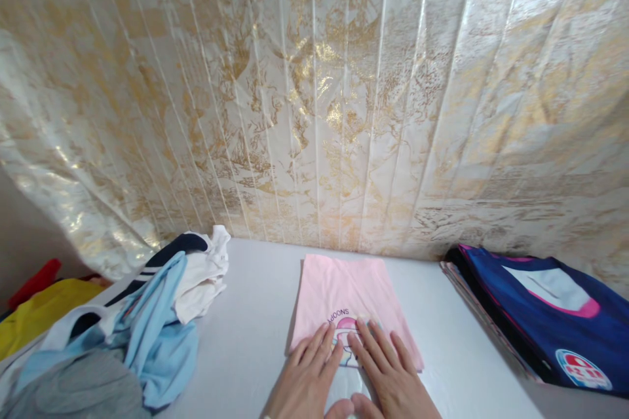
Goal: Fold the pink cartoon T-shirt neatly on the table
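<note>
A pink shirt [346,281], folded into a neat rectangle, lies on the white table in front of me. Its print, with the word "SNOOPY" upside down to me, is partly covered by my fingers. My left hand [310,370] rests flat on the near left part of the shirt, fingers stretched out. Flat on the near right part lies my right hand [388,366], its fingers spread a little. The two thumbs come close together at the bottom of the view. Neither hand grips anything.
To the left is a loose heap of clothes, with a light blue garment [157,340], a grey one [78,386] and a white one [204,281]. A stack of folded clothes topped by a navy shirt [535,334] stands right. Behind the table [250,314] hangs a shiny gold-patterned curtain [324,105].
</note>
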The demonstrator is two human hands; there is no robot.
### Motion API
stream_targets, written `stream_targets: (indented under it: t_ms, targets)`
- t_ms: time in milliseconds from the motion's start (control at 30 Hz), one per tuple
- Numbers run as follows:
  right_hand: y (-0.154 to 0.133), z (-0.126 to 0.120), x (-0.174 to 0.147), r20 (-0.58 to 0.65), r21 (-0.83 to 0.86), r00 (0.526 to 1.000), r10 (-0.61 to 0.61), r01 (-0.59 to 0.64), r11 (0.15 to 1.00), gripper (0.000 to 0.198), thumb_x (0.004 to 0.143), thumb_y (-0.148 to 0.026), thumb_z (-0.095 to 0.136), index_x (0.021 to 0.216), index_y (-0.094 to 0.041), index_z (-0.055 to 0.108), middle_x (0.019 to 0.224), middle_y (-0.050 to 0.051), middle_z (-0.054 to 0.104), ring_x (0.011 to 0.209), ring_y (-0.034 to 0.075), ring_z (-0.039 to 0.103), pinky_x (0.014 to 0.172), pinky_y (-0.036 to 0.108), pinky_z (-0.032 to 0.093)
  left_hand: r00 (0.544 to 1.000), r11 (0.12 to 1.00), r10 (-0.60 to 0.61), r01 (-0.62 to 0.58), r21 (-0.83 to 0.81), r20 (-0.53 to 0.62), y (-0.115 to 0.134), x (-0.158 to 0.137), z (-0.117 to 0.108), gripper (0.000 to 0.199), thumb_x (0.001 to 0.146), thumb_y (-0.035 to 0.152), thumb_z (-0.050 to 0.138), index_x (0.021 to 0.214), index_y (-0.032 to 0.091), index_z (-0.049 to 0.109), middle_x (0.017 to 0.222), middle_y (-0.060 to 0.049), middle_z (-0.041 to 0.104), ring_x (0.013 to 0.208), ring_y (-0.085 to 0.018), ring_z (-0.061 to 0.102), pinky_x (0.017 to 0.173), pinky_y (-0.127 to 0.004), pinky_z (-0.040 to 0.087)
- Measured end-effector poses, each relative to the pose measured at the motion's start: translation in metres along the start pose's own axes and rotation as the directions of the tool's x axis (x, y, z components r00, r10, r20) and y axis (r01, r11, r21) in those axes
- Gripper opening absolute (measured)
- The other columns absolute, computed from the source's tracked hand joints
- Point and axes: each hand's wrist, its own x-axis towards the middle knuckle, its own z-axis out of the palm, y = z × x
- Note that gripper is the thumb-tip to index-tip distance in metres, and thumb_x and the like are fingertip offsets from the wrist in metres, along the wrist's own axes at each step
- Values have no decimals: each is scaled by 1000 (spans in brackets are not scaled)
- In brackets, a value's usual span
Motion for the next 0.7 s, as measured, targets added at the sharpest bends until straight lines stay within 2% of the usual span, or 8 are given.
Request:
stream_targets:
  t_ms: [100,233,367,500,567,633,700]
  targets:
    - [8,-6,-1,-7,3,996,90,-90,996,76,85,-59,43,147,-30,9,145,7,33,129,34,39,94,50,39,998,998,-53,52,-27,-34,-4,0,-9,71,92,57,37,147,18,14,150,-9,16,137,-28,20,108,-42,26]
    - [20,-9,-2,-51,-23,987,154,-155,988,78,88,-53,43,147,-25,1,147,9,31,130,31,38,96,46,40,992,990,-123,124,-61,14,-9,2,-13,69,92,54,38,146,16,17,150,-10,13,138,-28,15,110,-43,22]
    - [18,5,-6,-122,-71,980,159,-168,983,88,84,-57,45,148,-16,-1,146,16,31,129,32,39,94,45,41,989,987,-146,147,-57,23,-10,4,-13,73,89,58,43,144,14,27,149,-13,17,137,-31,19,108,-46,26]
    - [9,25,-22,-157,-122,976,152,-172,977,96,80,-62,47,148,-12,0,144,20,33,126,36,42,92,47,42,994,995,-102,103,19,-39,-8,-2,-15,64,90,57,41,137,14,41,143,-13,35,131,-31,34,103,-45,34]
    - [8,33,-34,-158,-161,977,141,-167,973,91,82,-57,48,148,-14,1,140,19,39,122,34,47,89,44,45,996,995,-71,75,70,-62,-6,-6,-16,60,90,57,41,133,14,47,137,-14,44,126,-31,42,100,-43,39]
    - [10,35,-42,-147,-173,984,98,-123,977,85,85,-50,48,148,-17,2,136,16,45,117,31,53,86,39,48,994,993,-63,72,96,-94,-2,-7,-17,55,91,51,44,132,16,48,138,-13,44,125,-30,43,98,-40,40]
    - [13,31,-40,-125,-138,990,66,-84,987,81,86,-49,47,148,-18,6,137,14,45,117,29,53,86,37,49,989,991,-95,104,79,-111,2,0,-21,52,91,44,47,135,17,45,143,-11,36,129,-28,39,100,-39,38]
